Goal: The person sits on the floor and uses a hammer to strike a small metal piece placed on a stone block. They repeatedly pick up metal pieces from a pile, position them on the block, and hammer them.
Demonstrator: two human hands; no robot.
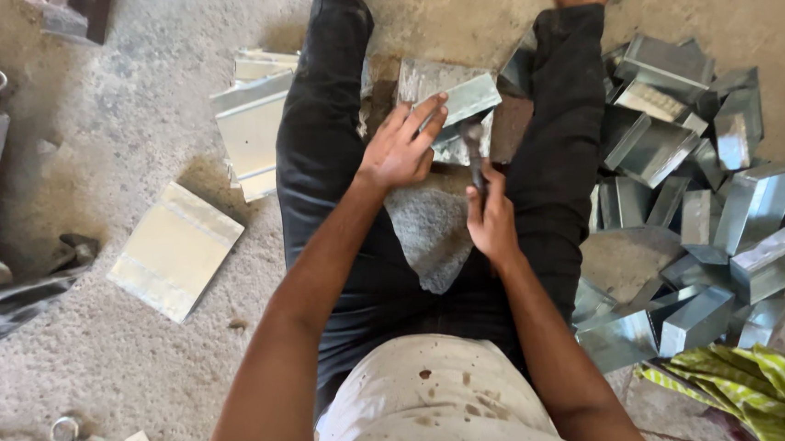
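Stained white shirt lowest in frame; beyond it, right hand wrapped around a hammer, head over the folded metal sheet between the legs. Left hand flat, fingers spread, pinning the sheet. Best keep those fingers clear, blows short and square

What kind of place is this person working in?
Probably a small sheet-metal workshop. A heap of folded metal boxes lies on the bare concrete floor, and the right hand grips a hammer over a metal piece.
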